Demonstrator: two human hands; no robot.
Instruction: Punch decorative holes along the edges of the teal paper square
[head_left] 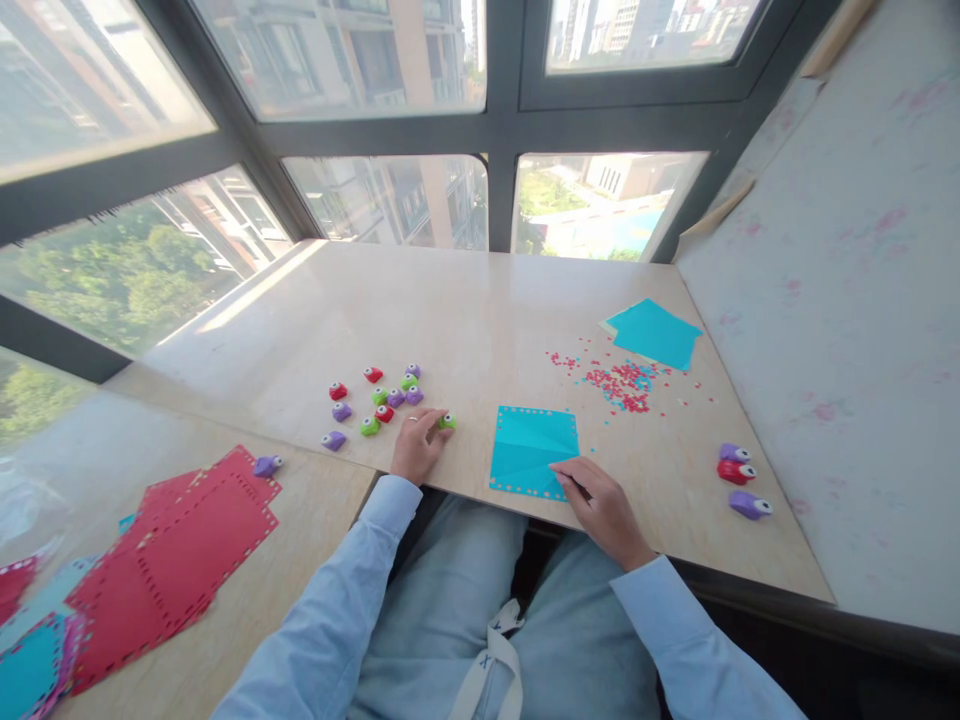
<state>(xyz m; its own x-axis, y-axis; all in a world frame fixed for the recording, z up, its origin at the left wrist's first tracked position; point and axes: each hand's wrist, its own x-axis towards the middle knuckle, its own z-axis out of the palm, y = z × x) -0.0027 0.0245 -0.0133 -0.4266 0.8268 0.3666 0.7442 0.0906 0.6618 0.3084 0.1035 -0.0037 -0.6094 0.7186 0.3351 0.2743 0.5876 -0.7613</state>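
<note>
Beige counter under tall windows, left hand pinching a green paper punch beside scattered punches, right hand fingers pressed together on the blue punched sheet's corner, confetti beyond.

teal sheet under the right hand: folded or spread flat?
Spread flat. The teal sheet lies as a single open square on the table, with crease lines across it and punched holes along its edges; the right hand rests on its near corner.

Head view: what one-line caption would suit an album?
Left hand touches a green punch; right hand rests on blue paper.
</note>
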